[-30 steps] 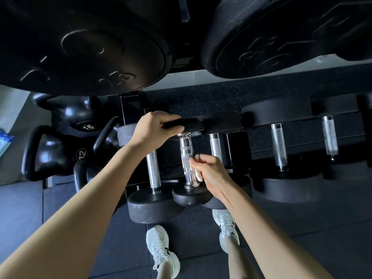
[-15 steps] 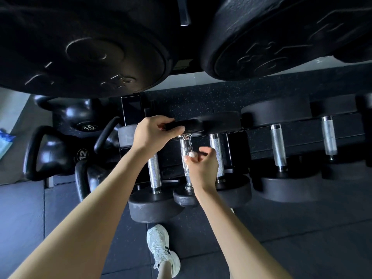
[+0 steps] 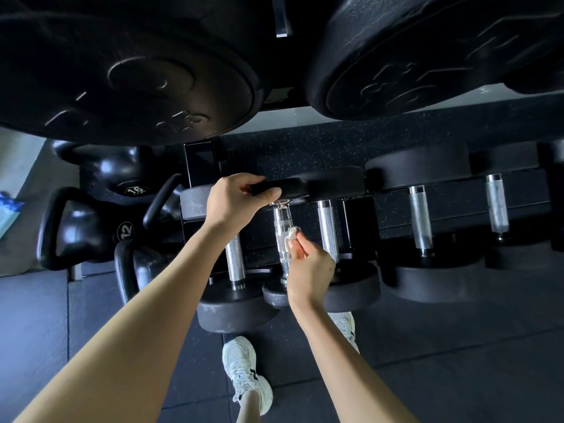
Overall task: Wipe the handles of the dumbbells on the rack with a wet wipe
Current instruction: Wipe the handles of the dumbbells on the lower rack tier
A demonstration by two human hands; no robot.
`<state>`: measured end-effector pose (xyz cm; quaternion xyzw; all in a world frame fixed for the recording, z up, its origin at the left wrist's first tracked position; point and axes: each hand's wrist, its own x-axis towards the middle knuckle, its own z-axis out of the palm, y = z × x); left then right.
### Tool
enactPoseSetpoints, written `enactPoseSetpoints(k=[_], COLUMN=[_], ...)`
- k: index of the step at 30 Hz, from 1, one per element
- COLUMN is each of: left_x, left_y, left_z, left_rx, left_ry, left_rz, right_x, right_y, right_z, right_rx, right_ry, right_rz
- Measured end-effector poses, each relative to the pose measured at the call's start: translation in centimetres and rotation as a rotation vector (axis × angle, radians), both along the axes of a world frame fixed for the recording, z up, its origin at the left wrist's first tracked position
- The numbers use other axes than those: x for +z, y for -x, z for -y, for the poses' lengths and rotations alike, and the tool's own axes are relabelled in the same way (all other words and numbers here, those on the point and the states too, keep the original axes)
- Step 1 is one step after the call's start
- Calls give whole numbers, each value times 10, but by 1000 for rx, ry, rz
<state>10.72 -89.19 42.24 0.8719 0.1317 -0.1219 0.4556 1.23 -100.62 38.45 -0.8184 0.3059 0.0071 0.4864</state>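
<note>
Dark rubber floor (image 3: 457,346) is lying under the rack (image 3: 457,209). Left hand (image 3: 235,199) is gripping a dumbbell's far head (image 3: 293,186); right hand (image 3: 308,270) is pinching a white wipe (image 3: 291,235) against its knurled chrome handle (image 3: 280,236).

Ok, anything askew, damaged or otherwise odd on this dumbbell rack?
Only one thing: the small dumbbell being wiped sits out of line, its far head gripped by the left hand while the right hand presses the wet wipe to its handle. No damage or spills visible.

Black rack (image 3: 457,206) carries 5 chrome-handled dumbbells (image 3: 421,221) side by side.
</note>
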Motion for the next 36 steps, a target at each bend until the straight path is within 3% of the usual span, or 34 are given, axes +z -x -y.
enactPoseSetpoints(k=[9,14,18,19,23,28,31,34,36], left_x=[-1,4,10,11,15,19,20,23,27], left_y=[1,-1,-3,-3,0,3,6,7,5], left_z=[1,1,3,4,8,10,10,8,8], left_rx=[14,-5,46,57,55,51,19,6,-13], left_ry=[24,32,56,50,17,7,7,3,-11], left_rz=[13,-10,-53,-55,-28,-22,-13,-25,-35], right_x=[15,7,0,2,3,-3,-6,0,3], right_y=[-47,-57,-31,-25,-2,32,7,-23,-36], right_z=[8,39,57,60,56,20,8,14,31], right_rx=[-63,139,250,297,584,437,181,5,46], right_ry=[-407,-595,-609,-543,67,460,247,-273,-597], right_rz=[1,-214,-390,-386,-218,89,122,-53,-191])
